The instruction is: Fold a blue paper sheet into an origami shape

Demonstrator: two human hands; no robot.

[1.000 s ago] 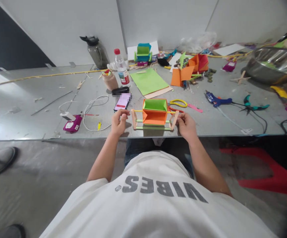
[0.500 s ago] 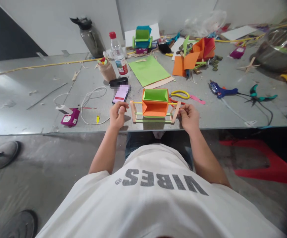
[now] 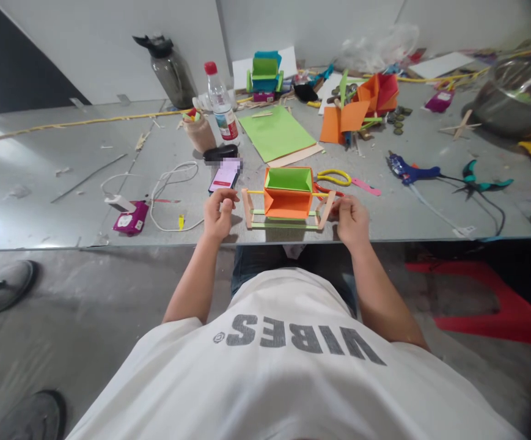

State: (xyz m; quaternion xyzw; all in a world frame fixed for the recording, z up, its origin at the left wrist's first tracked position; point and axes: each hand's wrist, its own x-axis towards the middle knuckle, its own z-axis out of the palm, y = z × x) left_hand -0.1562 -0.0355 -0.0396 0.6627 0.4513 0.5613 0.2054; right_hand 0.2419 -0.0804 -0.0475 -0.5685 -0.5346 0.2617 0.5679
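Note:
A paper model [image 3: 288,201] stands near the table's front edge, between my hands. Its orange and green folded-paper wheel sits on a yellow rod, carried by a frame of wooden sticks with pale green strips along the bottom. My left hand [image 3: 219,214] rests just left of the frame, its fingers loosely curled and apart from the thumb, holding nothing. On the other side, my right hand [image 3: 353,220] lies close to the right upright with loosely bent fingers. Its fingertips are partly in shadow, and whether they touch the stick is unclear. Nothing shows in its grasp.
Behind the model lie scissors [image 3: 333,177], a phone [image 3: 225,176] and green paper [image 3: 281,131]. A glue gun [image 3: 409,170] and pliers [image 3: 483,177] are on the right. A charger cable [image 3: 153,201] spreads leftward. A bottle [image 3: 223,110] and orange paper pieces [image 3: 345,119] stand farther back.
The view has shifted slightly, so things on the table appear a little lower. My right fingers have drawn back slightly from the frame. The model stays in place.

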